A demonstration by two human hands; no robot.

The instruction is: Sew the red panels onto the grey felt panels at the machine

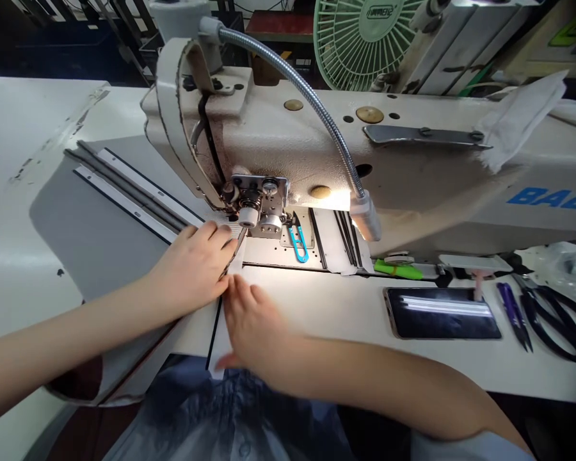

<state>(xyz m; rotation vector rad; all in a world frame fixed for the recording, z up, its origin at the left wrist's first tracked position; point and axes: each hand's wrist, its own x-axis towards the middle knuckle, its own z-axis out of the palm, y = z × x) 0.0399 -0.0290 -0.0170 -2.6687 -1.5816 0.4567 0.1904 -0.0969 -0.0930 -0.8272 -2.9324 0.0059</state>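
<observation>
The sewing machine (269, 141) stands before me, its lamp lighting the needle area. At the left of its presser area, my left hand (192, 266) has its fingers curled down on a narrow dark strip (239, 246) that runs toward the needle. My right hand (256, 326) lies beside it, fingers stretched out over a white strip with a black edge (216, 355) that hangs toward my lap. To the left spreads a grey sheet piece (96, 237); two white black-edged strips (125, 202) and grey rods (129, 189) lie on it.
Blue thread snips (298, 242) and several thin black strips (348, 237) lie under the machine arm. Rightward are a green-handled tool (398, 269), a phone (441, 314), purple tweezers (514, 314) and black scissors (559, 317). A green fan (365, 38) stands behind.
</observation>
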